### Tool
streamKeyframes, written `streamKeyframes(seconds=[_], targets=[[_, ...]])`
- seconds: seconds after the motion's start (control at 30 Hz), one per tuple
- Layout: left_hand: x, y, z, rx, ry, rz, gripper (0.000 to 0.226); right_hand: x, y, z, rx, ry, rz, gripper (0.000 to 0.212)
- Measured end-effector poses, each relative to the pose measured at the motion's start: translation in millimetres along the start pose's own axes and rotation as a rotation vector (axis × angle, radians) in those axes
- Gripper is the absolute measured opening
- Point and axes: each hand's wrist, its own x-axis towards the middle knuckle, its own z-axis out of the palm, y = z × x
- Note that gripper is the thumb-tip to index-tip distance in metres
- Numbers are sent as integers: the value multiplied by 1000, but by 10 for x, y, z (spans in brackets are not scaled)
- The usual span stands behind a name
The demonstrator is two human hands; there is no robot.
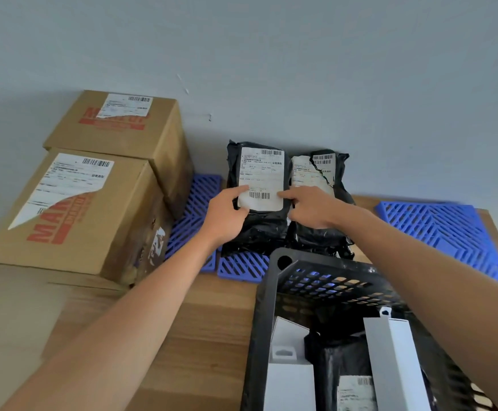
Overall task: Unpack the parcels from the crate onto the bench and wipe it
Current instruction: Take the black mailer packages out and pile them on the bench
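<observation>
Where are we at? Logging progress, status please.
Both hands, left and right, on black parcel on the bench. Crate holds more. Nothing blocking.

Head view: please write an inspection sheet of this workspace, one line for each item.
Surface: wooden bench, partly covered by blue grid mats.
Job's things: two black parcels side by side by the wall; black crate holds white boxes and another black parcel.
Clutter: two cardboard boxes at left.
Grippers: left hand and right hand both touch the left parcel.
Cables: nothing seen.
Surroundings: plain grey wall.
</observation>
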Motion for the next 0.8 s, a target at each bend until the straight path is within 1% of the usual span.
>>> streamKeyframes(seconds=[0.1,0.2,0.27,0.33,0.43,0.57,0.7,0.8], targets=[[48,-71,40,27,-68,7,52,23,-17,-2,-92,58,4,61],[105,-131,60,80,-99,21,53,16,-51,16,-273,138,-32,54],[134,-154,70,155,-89,21,52,29,-43,41,-386,138,-74,48],[128,-173,90,242,-52,37,50,50,-15,57,-459,95,-81,48],[81,-180,140,379,9,109,44,87,62,74,-510,33,-74,51],[89,-161,158,553,-73,113,46,148,149,88,-554,-2,-88,55],[123,-142,89,570,-153,66,48,162,137,99,-589,-16,-95,58],[111,-81,36,566,-186,54,49,110,129,74,-514,10,-85,58]])
